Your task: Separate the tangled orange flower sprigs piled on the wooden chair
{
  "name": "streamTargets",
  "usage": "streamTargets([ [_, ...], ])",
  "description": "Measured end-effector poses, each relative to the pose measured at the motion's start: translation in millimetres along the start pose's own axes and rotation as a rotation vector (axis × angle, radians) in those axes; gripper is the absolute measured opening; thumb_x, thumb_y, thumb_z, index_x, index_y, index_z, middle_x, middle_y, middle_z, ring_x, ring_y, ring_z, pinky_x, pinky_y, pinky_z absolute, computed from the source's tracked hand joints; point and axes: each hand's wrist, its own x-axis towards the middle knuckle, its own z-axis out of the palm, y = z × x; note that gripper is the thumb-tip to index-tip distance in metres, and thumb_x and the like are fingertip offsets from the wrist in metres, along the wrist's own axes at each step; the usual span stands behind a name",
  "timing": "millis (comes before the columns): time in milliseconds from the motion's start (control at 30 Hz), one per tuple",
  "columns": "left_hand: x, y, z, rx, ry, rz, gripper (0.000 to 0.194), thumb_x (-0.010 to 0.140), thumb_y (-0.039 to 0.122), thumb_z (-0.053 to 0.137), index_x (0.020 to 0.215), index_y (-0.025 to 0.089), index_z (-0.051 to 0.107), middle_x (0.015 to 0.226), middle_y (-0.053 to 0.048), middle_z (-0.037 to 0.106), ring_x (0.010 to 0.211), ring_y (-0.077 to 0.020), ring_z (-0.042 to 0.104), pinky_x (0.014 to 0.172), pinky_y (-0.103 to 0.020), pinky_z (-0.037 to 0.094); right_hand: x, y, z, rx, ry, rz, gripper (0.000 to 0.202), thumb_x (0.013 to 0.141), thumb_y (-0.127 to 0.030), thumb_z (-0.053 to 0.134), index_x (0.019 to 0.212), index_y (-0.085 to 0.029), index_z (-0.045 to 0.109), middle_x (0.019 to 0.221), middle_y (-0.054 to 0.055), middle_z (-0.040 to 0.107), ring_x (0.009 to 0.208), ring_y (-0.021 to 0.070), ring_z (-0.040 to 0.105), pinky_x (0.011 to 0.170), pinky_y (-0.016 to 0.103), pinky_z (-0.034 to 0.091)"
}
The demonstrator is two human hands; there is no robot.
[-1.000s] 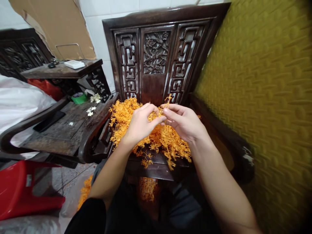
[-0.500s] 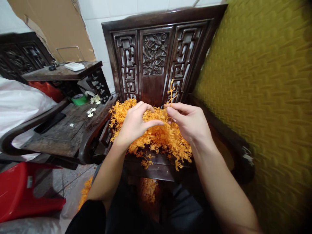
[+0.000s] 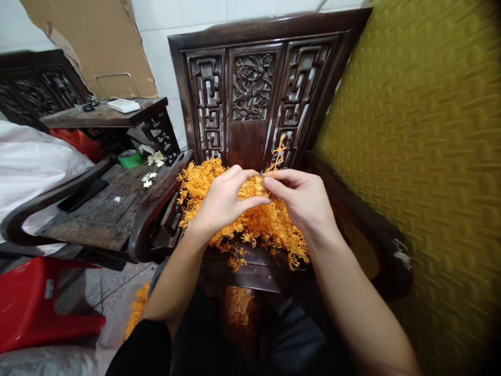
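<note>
A heap of orange plastic sprigs [image 3: 258,224] lies on the seat of a dark carved wooden chair. Above the heap, my right hand [image 3: 303,196] pinches a thin orange branched stem [image 3: 279,153] between thumb and fingers, its bare top pointing up. My left hand [image 3: 230,198] is held to the left of it, thumb and index finger apart in a C shape, with their tips near the fingertips of my right hand. No held object shows between the left fingers.
At the left, a second wooden chair [image 3: 97,214] bears green tape [image 3: 130,158] and pale flower pieces [image 3: 155,159]. A red stool [image 3: 27,308] stands at the lower left. A yellow textured surface [image 3: 422,130] rises on the right.
My left hand has moved right, closer to my right hand. The stem now leans further right and sits a little lower. The view has shifted slightly.
</note>
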Motion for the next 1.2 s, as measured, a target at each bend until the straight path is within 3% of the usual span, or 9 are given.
streamTargets([
  [267, -3.2, -3.5, 2.2, 0.098, -0.110, -0.001, 0.051, 0.094, 0.053, 0.071, 0.128, 0.014, 0.067, 0.106, -0.008, 0.069, 0.095, -0.0207, 0.066, 0.086, -0.035, 0.054, -0.9, 0.0, 0.8, -0.039, -0.011, -0.004, 0.017, 0.071, -0.030, 0.093, 0.086, -0.023, 0.086, 0.080, 0.003, 0.080, 0.067, 0.0139, 0.069, 0.059, 0.026, 0.056],
  [433, -3.6, 4.1, 4.6, 0.161, -0.142, 0.028, 0.036, 0.101, 0.047, 0.063, 0.116, 0.015, 0.071, 0.093, -0.005, 0.065, 0.082, -0.0174, 0.062, 0.076, -0.031, 0.051, 0.2, 1.7, -1.6, -0.086, -0.014, -0.048, 0.018, 0.071, -0.029, 0.091, 0.084, -0.020, 0.084, 0.079, 0.004, 0.079, 0.065, 0.0145, 0.067, 0.057, 0.027, 0.055],
  [567, -3.2, 7.0, 10.0, 0.175, -0.127, 0.055, 0.034, 0.107, 0.039, 0.054, 0.092, 0.015, 0.073, 0.082, -0.003, 0.061, 0.072, -0.0145, 0.056, 0.068, -0.029, 0.045, -0.7, 3.8, -2.5, -0.175, -0.028, -0.166, 0.013, 0.078, -0.029, 0.086, 0.084, -0.019, 0.079, 0.079, 0.003, 0.078, 0.066, 0.0140, 0.066, 0.063, 0.029, 0.054],
  [767, -1.4, 13.8, 19.5, 0.102, -0.091, 0.098, 0.040, 0.104, 0.024, 0.048, 0.067, 0.016, 0.062, 0.068, -0.001, 0.054, 0.064, -0.0127, 0.049, 0.063, -0.030, 0.040, 4.3, 10.7, 3.5, -0.203, 0.067, -0.287, 0.019, 0.079, -0.025, 0.082, 0.072, -0.020, 0.066, 0.076, 0.002, 0.073, 0.068, 0.0141, 0.064, 0.067, 0.030, 0.052],
  [867, -2.4, 33.7, 10.0, -0.087, -0.141, 0.171, 0.041, 0.101, 0.021, 0.050, 0.060, 0.017, 0.054, 0.062, 0.001, 0.049, 0.059, -0.0107, 0.045, 0.059, -0.028, 0.037, 25.2, 18.7, -17.3, -0.168, 0.263, -0.291, 0.023, 0.074, -0.029, 0.087, 0.069, -0.019, 0.066, 0.071, 0.001, 0.068, 0.063, 0.0121, 0.059, 0.058, 0.027, 0.046],
  [933, -3.2, 45.6, 0.9, -0.237, -0.226, 0.200, 0.041, 0.101, 0.022, 0.051, 0.060, 0.018, 0.054, 0.061, 0.001, 0.050, 0.060, -0.0102, 0.046, 0.059, -0.028, 0.037, 40.4, 21.5, -40.2, 0.000, 0.412, -0.196, 0.037, 0.067, -0.039, 0.092, 0.065, -0.020, 0.060, 0.061, -0.003, 0.059, 0.049, 0.0082, 0.045, 0.044, 0.024, 0.033],
  [1000, -3.0, 48.0, -5.2, -0.332, -0.238, 0.108, 0.036, 0.100, 0.021, 0.052, 0.065, 0.017, 0.060, 0.066, -0.001, 0.060, 0.065, -0.0107, 0.053, 0.063, -0.027, 0.042, 48.7, 19.6, -60.3, 0.135, 0.361, -0.083, 0.044, 0.061, -0.043, 0.096, 0.068, -0.021, 0.059, 0.060, -0.005, 0.055, 0.046, 0.0065, 0.041, 0.041, 0.023, 0.029],
  [1067, -1.7, 40.0, -5.6, -0.459, -0.205, -0.104, 0.030, 0.098, 0.020, 0.052, 0.072, 0.016, 0.067, 0.073, -0.003, 0.068, 0.065, -0.0103, 0.057, 0.062, -0.026, 0.043, 48.1, 13.4, -69.5, 0.214, 0.235, -0.032, 0.046, 0.061, -0.044, 0.097, 0.072, -0.022, 0.059, 0.063, -0.006, 0.054, 0.048, 0.0057, 0.043, 0.041, 0.021, 0.031],
  [1200, 2.7, 18.3, 4.4, -0.905, -0.161, -0.539, 0.020, 0.094, 0.024, 0.053, 0.085, 0.015, 0.069, 0.073, -0.004, 0.073, 0.043, -0.0040, 0.039, 0.043, -0.022, 0.026, 36.0, -1.2, -59.1, 0.331, 0.078, 0.007, 0.050, 0.061, -0.049, 0.099, 0.077, -0.024, 0.059, 0.067, -0.007, 0.050, 0.050, 0.0051, 0.039, 0.041, 0.020, 0.031],
])
